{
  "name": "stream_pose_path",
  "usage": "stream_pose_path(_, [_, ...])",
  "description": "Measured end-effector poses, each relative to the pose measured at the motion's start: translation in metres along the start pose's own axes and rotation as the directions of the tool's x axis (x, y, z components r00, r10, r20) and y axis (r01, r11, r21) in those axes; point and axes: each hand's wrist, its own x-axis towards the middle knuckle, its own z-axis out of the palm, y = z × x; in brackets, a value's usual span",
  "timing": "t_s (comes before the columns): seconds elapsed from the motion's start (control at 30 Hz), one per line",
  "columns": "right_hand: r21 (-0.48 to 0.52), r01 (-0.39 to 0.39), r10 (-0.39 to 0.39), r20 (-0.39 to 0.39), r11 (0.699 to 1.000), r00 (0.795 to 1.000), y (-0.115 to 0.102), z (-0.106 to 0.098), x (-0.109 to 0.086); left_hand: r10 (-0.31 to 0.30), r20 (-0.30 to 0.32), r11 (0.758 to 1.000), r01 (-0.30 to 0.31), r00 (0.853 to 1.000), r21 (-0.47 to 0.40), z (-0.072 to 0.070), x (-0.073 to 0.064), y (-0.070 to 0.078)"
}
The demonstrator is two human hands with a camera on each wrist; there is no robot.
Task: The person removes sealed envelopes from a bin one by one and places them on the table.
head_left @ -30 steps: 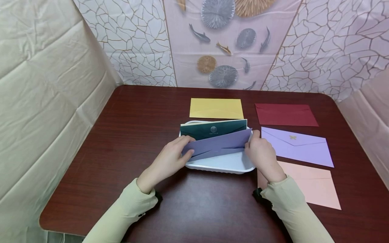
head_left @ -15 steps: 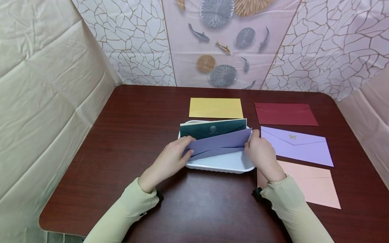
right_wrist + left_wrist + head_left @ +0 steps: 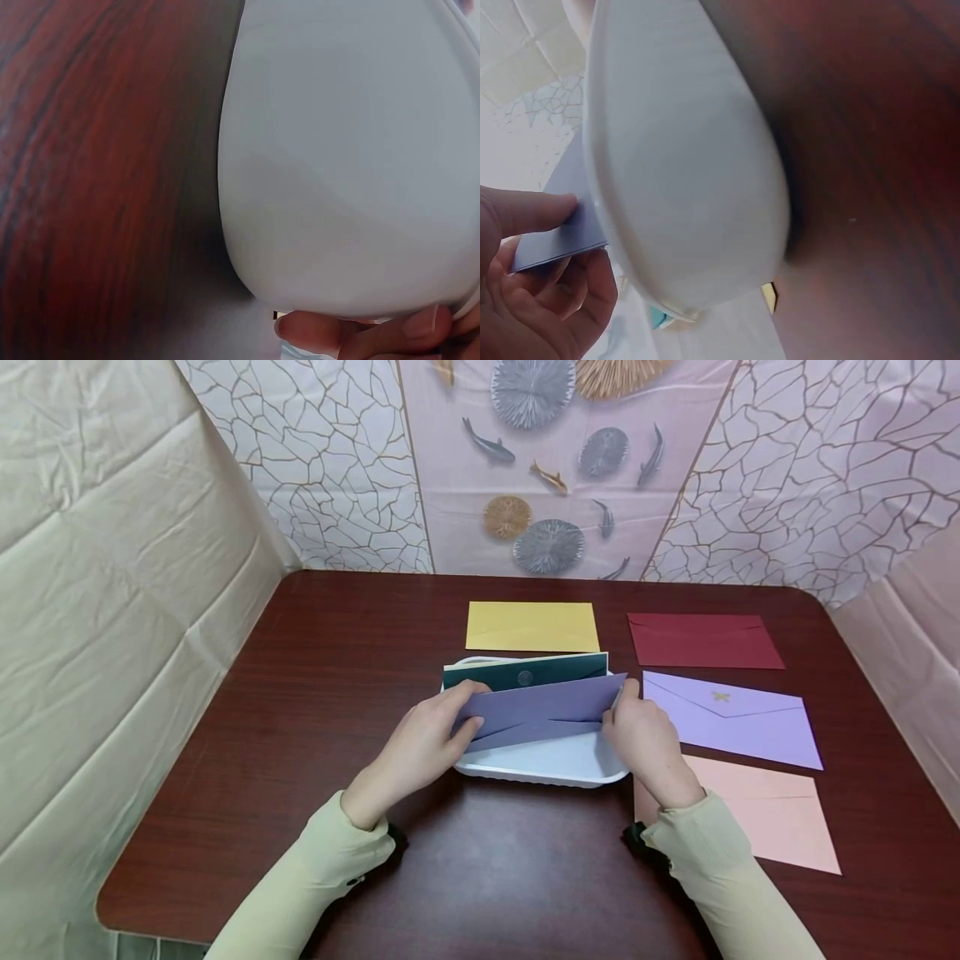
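In the head view my left hand (image 3: 423,743) pinches the left end of a muted purple envelope (image 3: 543,706), which stands tilted above a white tray (image 3: 540,774). The left wrist view shows the thumb on one face of that purple envelope (image 3: 562,232) and curled fingers behind it. My right hand (image 3: 648,739) grips the tray's right end, its fingers (image 3: 315,330) against the outside of the wall. The purple envelope's right corner comes close to this hand; contact there is unclear. Behind it, a dark green envelope (image 3: 480,677) with a round seal stands in the tray, with a cream edge behind it.
On the brown table (image 3: 300,710) lie a yellow envelope (image 3: 532,627) behind the tray and a dark red one (image 3: 705,641) farther right. A lilac envelope (image 3: 750,727) and a pink envelope (image 3: 780,818) lie right of the tray, the pink one partly under my right forearm.
My left hand has risen slightly and moved a little right, lifting the purple envelope so it covers more of the green one. The right hand stays on the tray.
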Motion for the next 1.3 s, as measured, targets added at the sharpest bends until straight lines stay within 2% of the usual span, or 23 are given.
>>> stream_pose_path(0.27, [-0.001, 0.007, -0.007, -0.011, 1.000, 1.000, 0.000, 0.000, -0.001, 0.032, -0.043, 0.999, -0.033, 0.999, -0.034, -0.008, 0.005, 0.007])
stream_pose_path(0.57, [0.013, 0.013, -0.012, -0.015, 1.000, 1.000, 0.000, -0.001, -0.002, 0.053, -0.105, 0.998, -0.057, 0.993, -0.033, -0.015, 0.010, 0.013])
stream_pose_path(0.87, [0.021, 0.024, -0.024, -0.008, 1.000, 1.000, 0.001, 0.001, -0.001, 0.011, -0.111, 0.999, -0.015, 0.994, -0.033, -0.022, 0.006, 0.014])
stream_pose_path(1.07, [0.027, -0.008, 0.008, 0.018, 1.000, 1.000, 0.000, 0.000, 0.000, -0.021, -0.121, 0.998, 0.014, 0.992, -0.053, -0.024, 0.003, 0.004])
stream_pose_path(1.3, [0.038, -0.019, 0.018, 0.021, 0.999, 1.000, 0.000, 0.000, 0.000, -0.096, -0.118, 0.993, 0.086, 0.988, -0.086, -0.024, -0.001, -0.009])
